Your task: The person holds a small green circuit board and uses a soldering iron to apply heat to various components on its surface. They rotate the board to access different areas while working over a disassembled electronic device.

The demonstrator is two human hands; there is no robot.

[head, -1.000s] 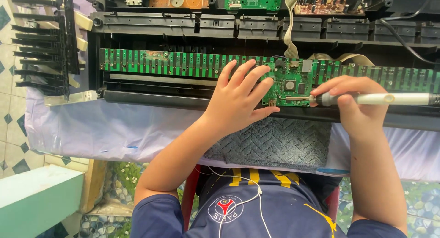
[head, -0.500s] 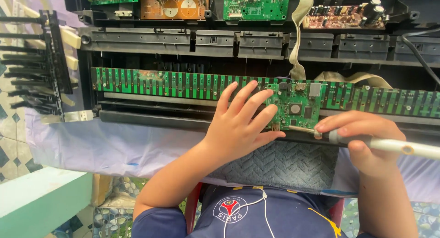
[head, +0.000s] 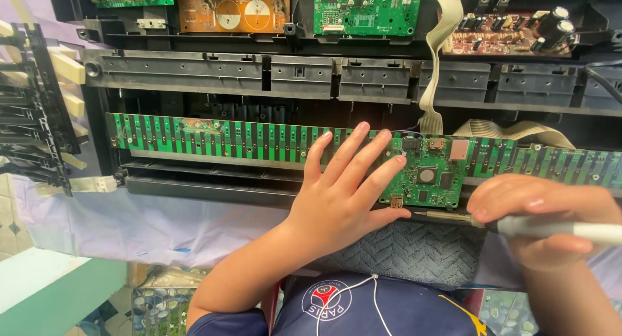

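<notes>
From the head camera I look down on an opened electronic keyboard, its long green contact board (head: 259, 140) lying across the black chassis (head: 214, 70). That strip is exposed and flat, which I judge is why my hands can work on it directly.

My left hand (head: 340, 193) rests on the strip with its fingers (head: 353, 148) spread wide and flat, the thumb along the lower edge; it grips nothing and seems to be steadying the board. Its fingertips reach the small square controller board (head: 427, 177) set in the strip, just beside my other hand.

My right hand (head: 541, 216) is curled closed around a white-handled soldering iron (head: 570, 231), held like a pen. The dark metal shaft (head: 447, 216) points left along the bottom edge of the controller board; I cannot quite tell whether the tip touches it.

Further up sit more circuit boards (head: 363, 11) and a beige ribbon cable (head: 437, 57). A rack of removed keys (head: 39, 109) stands at left, out of the way.
</notes>
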